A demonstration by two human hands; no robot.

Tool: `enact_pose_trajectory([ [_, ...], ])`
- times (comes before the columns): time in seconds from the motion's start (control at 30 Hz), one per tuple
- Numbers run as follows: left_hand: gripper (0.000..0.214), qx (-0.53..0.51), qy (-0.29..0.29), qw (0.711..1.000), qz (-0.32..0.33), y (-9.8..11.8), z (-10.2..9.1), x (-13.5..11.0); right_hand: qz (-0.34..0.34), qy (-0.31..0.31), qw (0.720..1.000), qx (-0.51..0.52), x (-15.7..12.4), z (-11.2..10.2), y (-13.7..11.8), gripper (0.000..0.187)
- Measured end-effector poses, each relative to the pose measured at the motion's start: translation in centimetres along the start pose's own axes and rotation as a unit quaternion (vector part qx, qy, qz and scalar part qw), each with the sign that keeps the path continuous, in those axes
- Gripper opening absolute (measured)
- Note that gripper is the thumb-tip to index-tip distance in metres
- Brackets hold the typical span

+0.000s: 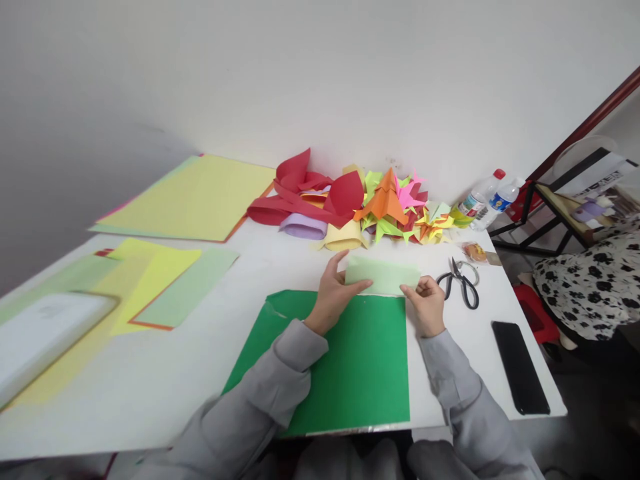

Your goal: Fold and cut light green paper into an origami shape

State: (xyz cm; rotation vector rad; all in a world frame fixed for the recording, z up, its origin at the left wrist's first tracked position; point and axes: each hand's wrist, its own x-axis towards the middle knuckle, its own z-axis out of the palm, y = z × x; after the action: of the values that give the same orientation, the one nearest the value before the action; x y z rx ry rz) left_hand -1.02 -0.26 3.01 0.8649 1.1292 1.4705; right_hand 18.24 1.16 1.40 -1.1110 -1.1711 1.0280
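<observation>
Since thin paper prob. flops, L hand (333, 293) & R hand (429, 305) have fingers pinched on opposite ends of the pale green strip (383, 273), btwn them; scissors (457, 272) sit just right of the R fingers, prob. for quick reach.

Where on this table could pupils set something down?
Bare tabletop lies between the yellow papers and the green sheet. A smaller patch sits between the right sleeve and the phone. The back is crowded with red paper shapes, folded paper pieces and bottles.
</observation>
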Motion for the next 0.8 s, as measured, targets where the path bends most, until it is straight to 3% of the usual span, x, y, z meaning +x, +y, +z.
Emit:
enact_pose_trajectory([
  [0.1,0.055,0.014,0.003,1.000,-0.010,0.07,-0.09,0.03,0.009,-0.010,0.999,0.042,-0.02,0.10,-0.27,0.042],
  [0.2,0.043,0.014,-0.023,0.999,-0.024,0.01,-0.14,-0.02,0.046,-0.033,0.995,0.077,-0.06,0.14,-0.74,0.044],
  [0.33,0.038,0.020,-0.051,0.998,-0.036,-0.13,-0.20,-0.05,0.046,-0.029,0.998,0.042,0.00,-0.15,-0.88,0.027],
  [0.8,0.035,0.031,-0.057,0.997,-0.029,-0.54,-0.35,-0.06,0.028,0.015,0.999,-0.017,0.16,-0.33,-0.85,0.040],
])
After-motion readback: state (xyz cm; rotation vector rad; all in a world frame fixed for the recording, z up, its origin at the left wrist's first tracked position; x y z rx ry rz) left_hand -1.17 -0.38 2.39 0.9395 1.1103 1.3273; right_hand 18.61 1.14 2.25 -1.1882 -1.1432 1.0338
